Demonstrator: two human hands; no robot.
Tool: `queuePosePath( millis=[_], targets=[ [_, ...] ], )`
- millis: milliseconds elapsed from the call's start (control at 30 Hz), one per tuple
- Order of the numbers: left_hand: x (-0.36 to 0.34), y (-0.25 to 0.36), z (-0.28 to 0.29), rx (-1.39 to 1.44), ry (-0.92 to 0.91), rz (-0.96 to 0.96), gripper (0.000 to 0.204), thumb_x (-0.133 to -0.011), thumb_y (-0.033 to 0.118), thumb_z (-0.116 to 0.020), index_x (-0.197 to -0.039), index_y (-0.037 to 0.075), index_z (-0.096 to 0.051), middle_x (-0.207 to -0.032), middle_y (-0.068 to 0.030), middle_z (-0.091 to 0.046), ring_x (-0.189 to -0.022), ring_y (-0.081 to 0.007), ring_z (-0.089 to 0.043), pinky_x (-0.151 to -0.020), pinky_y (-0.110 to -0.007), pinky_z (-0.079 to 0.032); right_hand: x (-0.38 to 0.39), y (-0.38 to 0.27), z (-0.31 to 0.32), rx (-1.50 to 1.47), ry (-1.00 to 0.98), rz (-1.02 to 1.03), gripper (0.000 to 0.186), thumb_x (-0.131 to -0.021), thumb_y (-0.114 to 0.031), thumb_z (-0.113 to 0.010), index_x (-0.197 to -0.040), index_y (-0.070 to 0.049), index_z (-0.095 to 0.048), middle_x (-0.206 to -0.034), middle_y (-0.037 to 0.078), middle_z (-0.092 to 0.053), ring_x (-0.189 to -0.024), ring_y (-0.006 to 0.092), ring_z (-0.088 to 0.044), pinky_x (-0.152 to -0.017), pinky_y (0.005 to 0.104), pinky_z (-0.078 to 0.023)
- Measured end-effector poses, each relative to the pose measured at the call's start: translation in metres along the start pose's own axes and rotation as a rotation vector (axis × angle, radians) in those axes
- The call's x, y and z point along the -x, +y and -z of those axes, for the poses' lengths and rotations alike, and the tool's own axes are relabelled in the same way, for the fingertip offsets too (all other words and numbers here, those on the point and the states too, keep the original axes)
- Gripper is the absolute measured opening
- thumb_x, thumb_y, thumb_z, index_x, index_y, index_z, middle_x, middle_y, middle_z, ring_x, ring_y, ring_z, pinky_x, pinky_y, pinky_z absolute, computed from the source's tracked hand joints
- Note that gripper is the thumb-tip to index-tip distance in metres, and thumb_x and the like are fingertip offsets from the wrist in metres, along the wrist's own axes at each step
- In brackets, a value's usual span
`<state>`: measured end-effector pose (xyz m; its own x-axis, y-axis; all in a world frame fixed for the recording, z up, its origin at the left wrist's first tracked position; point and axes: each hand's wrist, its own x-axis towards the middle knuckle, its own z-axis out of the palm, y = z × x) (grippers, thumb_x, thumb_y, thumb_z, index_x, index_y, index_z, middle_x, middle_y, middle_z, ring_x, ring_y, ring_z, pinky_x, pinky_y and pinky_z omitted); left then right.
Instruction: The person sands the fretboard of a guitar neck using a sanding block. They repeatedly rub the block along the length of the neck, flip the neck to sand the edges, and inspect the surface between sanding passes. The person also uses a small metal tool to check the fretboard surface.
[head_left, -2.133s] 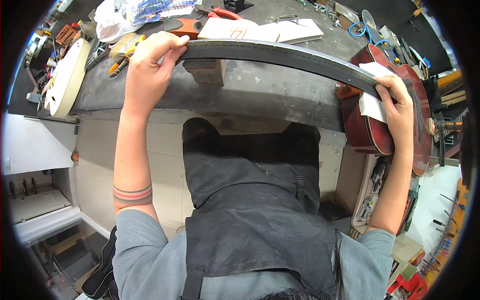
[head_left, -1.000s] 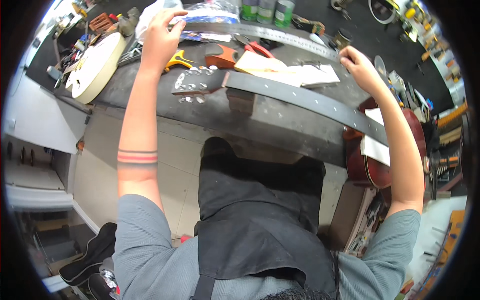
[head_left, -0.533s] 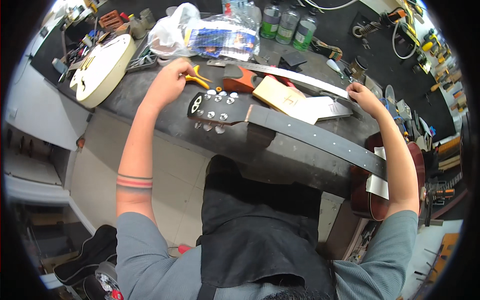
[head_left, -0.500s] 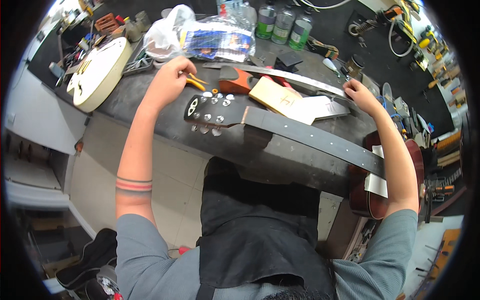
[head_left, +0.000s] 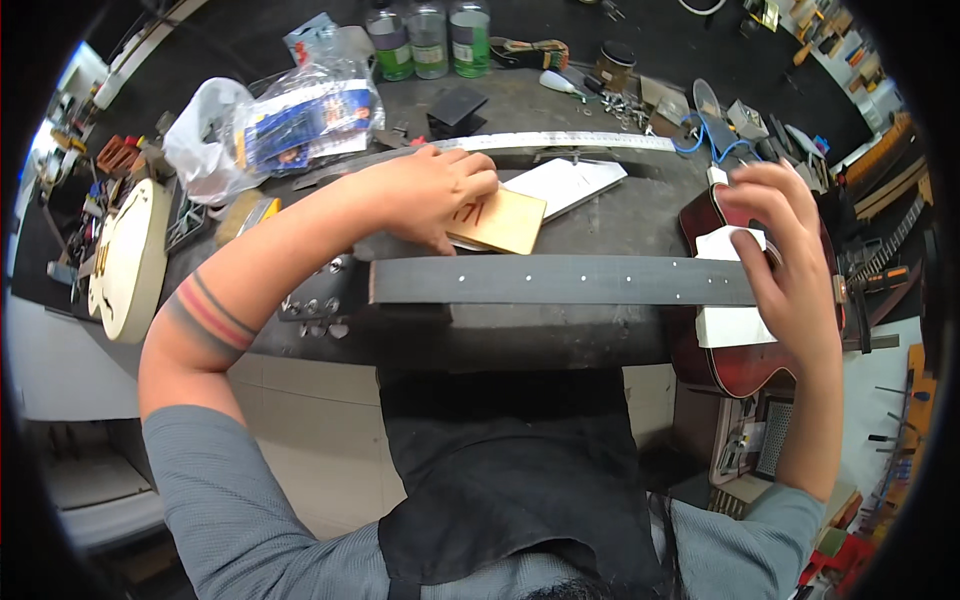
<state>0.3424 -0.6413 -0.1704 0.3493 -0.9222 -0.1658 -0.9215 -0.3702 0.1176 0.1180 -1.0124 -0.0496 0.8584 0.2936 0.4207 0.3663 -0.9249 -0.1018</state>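
Observation:
A guitar neck with a dark fretless fingerboard (head_left: 555, 279) runs across the bench, its inlay dots showing. My left hand (head_left: 440, 195) is closed round the left end of a flat wooden block (head_left: 515, 222) just beyond the neck, thumb on the near side. The fingertips on the far side are partly hidden. Above the neck's right end, my right hand (head_left: 785, 240) is open, its fingers curved and apart, slightly blurred. White paper (head_left: 735, 328) covers part of the dark red guitar body (head_left: 745, 375) there. My left forearm partly covers the headstock and its tuners (head_left: 338, 328).
Behind the block lie a white flat piece (head_left: 590, 185) and a long metal ruler (head_left: 605, 141). Plastic bags (head_left: 300, 125), bottles with green liquid (head_left: 428, 45) and a dark jar (head_left: 614, 65) stand farther back. A cream guitar body (head_left: 130, 260) is at the left.
My left hand has moved from beside the orange-handled pliers onto the wooden block. My right hand has left the metal ruler and come nearer, opening over the guitar body. The view has turned.

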Motion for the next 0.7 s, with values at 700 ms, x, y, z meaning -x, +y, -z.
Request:
queuePosePath(
  millis=[700],
  targets=[
    [0.054, -0.035, 0.115, 2.343, -0.118, 0.100, 0.078, -0.112, 0.063, -0.065, -0.161, 0.006, -0.041, -0.155, -0.0312, -0.063, -0.109, -0.0331, -0.081, -0.087, -0.042, -0.072, -0.082, -0.080, -0.001, -0.502, -0.049, -0.440, 0.014, -0.101, -0.004, -0.073, -0.116, -0.007, -0.073, -0.128, 0.011, -0.069, -0.128, 0.0368, -0.064, -0.118, 0.0485, -0.044]
  ],
)
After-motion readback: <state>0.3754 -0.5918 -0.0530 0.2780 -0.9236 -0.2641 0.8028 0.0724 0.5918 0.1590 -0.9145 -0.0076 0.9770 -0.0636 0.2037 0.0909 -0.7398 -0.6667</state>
